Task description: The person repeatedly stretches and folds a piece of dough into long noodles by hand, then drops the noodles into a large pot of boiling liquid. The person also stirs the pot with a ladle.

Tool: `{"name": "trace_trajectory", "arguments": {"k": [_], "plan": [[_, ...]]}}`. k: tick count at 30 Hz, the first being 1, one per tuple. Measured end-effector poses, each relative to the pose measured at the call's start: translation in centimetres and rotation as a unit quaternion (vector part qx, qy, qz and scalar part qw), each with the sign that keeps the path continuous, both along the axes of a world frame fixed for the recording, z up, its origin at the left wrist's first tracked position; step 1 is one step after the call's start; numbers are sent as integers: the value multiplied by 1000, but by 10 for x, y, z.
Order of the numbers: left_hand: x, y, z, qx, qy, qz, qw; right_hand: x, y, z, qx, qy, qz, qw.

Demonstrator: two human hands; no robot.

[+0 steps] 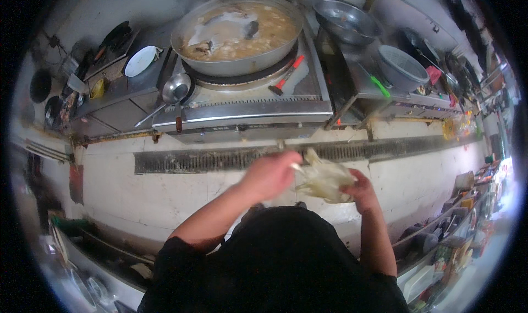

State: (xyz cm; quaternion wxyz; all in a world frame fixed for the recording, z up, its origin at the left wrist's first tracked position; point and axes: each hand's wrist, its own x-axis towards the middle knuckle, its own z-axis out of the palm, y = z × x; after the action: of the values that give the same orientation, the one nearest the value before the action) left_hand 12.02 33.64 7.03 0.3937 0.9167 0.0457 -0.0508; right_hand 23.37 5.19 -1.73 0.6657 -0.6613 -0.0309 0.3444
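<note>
My right hand [358,189] grips the right side of a pale, yellowish, crumpled bag-like item [326,180], which looks thin and partly see-through. It hangs in the air in front of my black shirt, above the floor. Close to its left edge, my left hand [274,175] is blurred, with its fingers closed on a small whitish bit [296,167]. Whether that bit belongs to the bag-like item, I cannot tell. Ahead on the stove [243,109] stands a large metal pan [243,61] of brown broth with pale foam and dark pieces in it.
A steel ladle [176,88] and a red-handled brush [287,76] lie on the stove. Left of it is a white plate [140,61]. On the right counter are a steel basin [347,22], a grey colander [402,67] and a green-handled tool [378,85]. A drain grate [198,161] crosses the floor.
</note>
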Motion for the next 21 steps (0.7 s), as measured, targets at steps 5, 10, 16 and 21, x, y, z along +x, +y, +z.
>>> {"name": "trace_trajectory", "arguments": {"k": [5,10,16,21], "plan": [[14,-7,-39,58,-128,-213,967,-24,91,19,18,-96,188,977],[-14,47,-51,-7,-139,-58,989,-24,156,35,-91,-148,245,954],[-49,106,-81,8,-134,121,984,7,236,84,-154,-310,371,862],[-69,150,-99,-31,-75,208,975,87,325,152,-108,-481,365,790]]}}
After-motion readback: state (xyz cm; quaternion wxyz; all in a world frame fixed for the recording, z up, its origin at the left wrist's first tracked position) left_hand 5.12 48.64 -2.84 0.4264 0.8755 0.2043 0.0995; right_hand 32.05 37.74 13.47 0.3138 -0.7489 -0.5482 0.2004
